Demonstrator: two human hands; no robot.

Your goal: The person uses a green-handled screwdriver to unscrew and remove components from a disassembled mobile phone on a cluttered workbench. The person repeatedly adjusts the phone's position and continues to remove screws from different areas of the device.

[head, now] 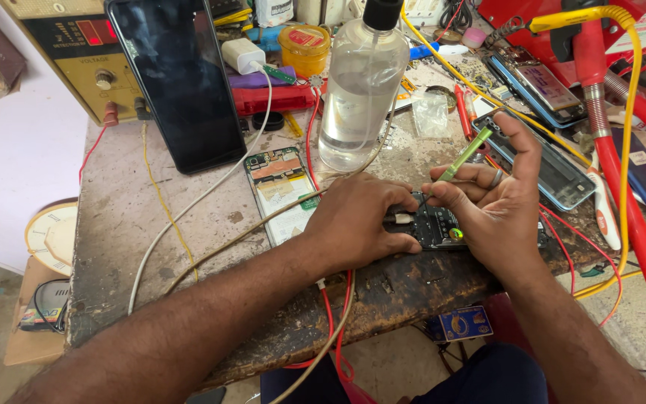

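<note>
An opened black phone [437, 224] lies with its dark circuit board up, near the front edge of the worn workbench [128, 247]. My left hand [357, 224] presses down on its left end, fingers curled over the edge. My right hand [491, 206] grips a slim green-handled screwdriver [463, 155], tip down on the phone's upper left part. A ring shows on one finger of that hand.
A clear liquid bottle [360, 82] stands behind my hands. A dark phone screen [177, 82] leans on a yellow power supply [84, 60]. Another opened phone [282, 191] lies left of my left hand. More phones, red and yellow cables and a red tool [622, 172] crowd the right.
</note>
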